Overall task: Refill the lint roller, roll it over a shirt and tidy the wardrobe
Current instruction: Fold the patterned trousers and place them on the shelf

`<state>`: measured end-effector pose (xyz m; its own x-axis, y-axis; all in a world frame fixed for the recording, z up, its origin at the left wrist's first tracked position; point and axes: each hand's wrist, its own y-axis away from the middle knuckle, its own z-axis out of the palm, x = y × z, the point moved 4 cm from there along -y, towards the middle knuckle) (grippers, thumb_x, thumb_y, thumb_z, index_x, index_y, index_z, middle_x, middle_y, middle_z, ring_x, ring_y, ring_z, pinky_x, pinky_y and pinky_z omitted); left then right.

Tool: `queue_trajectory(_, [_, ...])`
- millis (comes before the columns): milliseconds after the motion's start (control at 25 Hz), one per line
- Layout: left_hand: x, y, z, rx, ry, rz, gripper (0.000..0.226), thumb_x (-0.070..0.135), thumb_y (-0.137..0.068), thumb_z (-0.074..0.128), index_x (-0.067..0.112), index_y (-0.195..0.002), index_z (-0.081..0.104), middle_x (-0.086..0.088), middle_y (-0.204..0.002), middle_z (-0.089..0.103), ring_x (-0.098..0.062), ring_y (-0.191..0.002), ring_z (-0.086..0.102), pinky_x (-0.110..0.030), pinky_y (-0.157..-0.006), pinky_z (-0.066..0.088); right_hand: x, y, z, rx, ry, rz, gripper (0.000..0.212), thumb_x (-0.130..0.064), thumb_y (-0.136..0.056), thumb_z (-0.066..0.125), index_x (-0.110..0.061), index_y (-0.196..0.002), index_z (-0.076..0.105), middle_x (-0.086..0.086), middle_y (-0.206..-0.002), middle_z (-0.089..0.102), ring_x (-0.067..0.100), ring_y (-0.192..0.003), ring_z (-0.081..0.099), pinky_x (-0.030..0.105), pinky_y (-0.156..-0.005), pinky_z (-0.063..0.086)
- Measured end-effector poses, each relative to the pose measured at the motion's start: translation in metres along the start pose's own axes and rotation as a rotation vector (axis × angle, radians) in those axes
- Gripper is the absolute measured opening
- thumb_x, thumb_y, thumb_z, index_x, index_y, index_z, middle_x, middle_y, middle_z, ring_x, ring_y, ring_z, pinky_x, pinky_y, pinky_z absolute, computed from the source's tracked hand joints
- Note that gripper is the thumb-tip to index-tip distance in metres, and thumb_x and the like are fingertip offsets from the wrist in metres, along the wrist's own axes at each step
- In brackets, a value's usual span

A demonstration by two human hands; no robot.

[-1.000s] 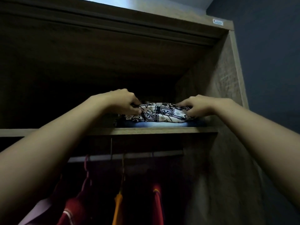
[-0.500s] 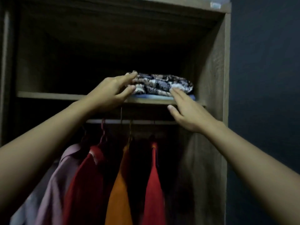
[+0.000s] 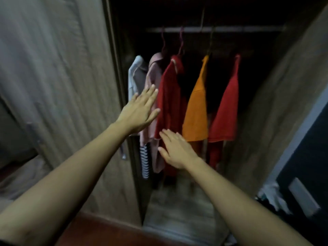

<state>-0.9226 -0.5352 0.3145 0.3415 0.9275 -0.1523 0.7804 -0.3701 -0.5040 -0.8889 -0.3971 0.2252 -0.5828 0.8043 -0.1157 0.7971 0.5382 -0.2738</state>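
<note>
The wardrobe [image 3: 284, 103] stands open, and a dark red shirt [image 3: 168, 96] hangs inside it from a rail [image 3: 221, 29] on a hanger. Both hands reach toward this shirt with nothing in them. The left hand [image 3: 140, 110] lies flat with its fingers straight and close together, just left of the dark red shirt. Its fingertips lie over a pink garment [image 3: 152, 75] hanging next to the shirt, and its thumb is at the shirt's left edge. The blur hides whether it presses the cloth. The right hand [image 3: 177, 150] is spread wide with relaxed fingers, just below the dark red shirt, its fingertips at the hem. Left of the dark red shirt, beyond the pink garment, hangs a white garment [image 3: 134, 75], and a striped cloth [image 3: 145, 164] shows below and to the left of the shirt. To the right of the dark red shirt hang an orange garment [image 3: 197, 107] and then a brighter red garment [image 3: 225, 110], each apart from its neighbour. Far left of the shirt is the wardrobe door [image 3: 62, 77].
</note>
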Motion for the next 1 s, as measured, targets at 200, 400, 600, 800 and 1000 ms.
queue_trajectory(200, [-0.071, 0.044, 0.024, 0.066, -0.169, 0.015, 0.063, 0.041, -0.093, 0.028, 0.006, -0.145, 0.028, -0.013, -0.152, 0.028, -0.023, -0.141, 0.019, -0.043, -0.112, 0.023, -0.075, -0.028, 0.117, -0.204, 0.022, -0.157, 0.057, -0.034, -0.095, 0.041, -0.003, -0.142, 0.031, 0.016, -0.146, 0.037, 0.027, -0.138, 0.029, 0.036, -0.117, 0.012])
queue_trajectory(400, [-0.150, 0.043, 0.058, 0.098, -0.388, 0.254, 0.059, 0.038, -0.094, 0.031, 0.006, -0.144, 0.030, -0.012, -0.151, 0.032, -0.026, -0.140, 0.030, -0.039, -0.111, 0.015, -0.118, -0.087, 0.188, -0.325, 0.401, -0.208, 0.058, -0.045, -0.090, 0.044, -0.008, -0.135, 0.045, 0.009, -0.138, 0.051, 0.023, -0.135, 0.039, 0.036, -0.116, 0.021])
queue_trajectory(600, [-0.185, 0.030, 0.096, 0.142, -0.469, 0.472, 0.060, 0.032, -0.093, 0.032, 0.006, -0.146, 0.023, -0.009, -0.153, 0.028, -0.024, -0.141, 0.025, -0.039, -0.113, 0.010, -0.113, -0.146, 0.200, -0.291, 0.705, -0.239, 0.052, -0.022, -0.101, 0.021, 0.003, -0.145, 0.012, 0.017, -0.153, 0.022, 0.031, -0.144, 0.011, 0.038, -0.118, 0.000])
queue_trajectory(800, [-0.199, 0.019, 0.108, 0.257, -0.520, 0.586, 0.063, 0.023, -0.092, 0.032, 0.010, -0.149, 0.006, -0.004, -0.157, -0.002, -0.019, -0.146, -0.005, -0.038, -0.115, -0.003, -0.114, -0.158, 0.193, -0.348, 0.854, -0.358, 0.051, -0.016, -0.100, 0.019, 0.002, -0.145, 0.003, 0.015, -0.152, 0.020, 0.029, -0.143, 0.014, 0.039, -0.119, -0.002])
queue_trajectory(1000, [-0.175, 0.003, 0.111, 0.299, -0.487, 0.661, 0.061, 0.024, -0.095, 0.033, 0.013, -0.150, 0.010, -0.001, -0.157, -0.004, -0.017, -0.145, -0.010, -0.038, -0.115, -0.005, -0.091, -0.153, 0.195, -0.359, 0.935, -0.345, 0.045, -0.018, -0.098, 0.030, -0.003, -0.141, 0.031, 0.011, -0.146, 0.030, 0.028, -0.134, 0.027, 0.039, -0.117, 0.011])
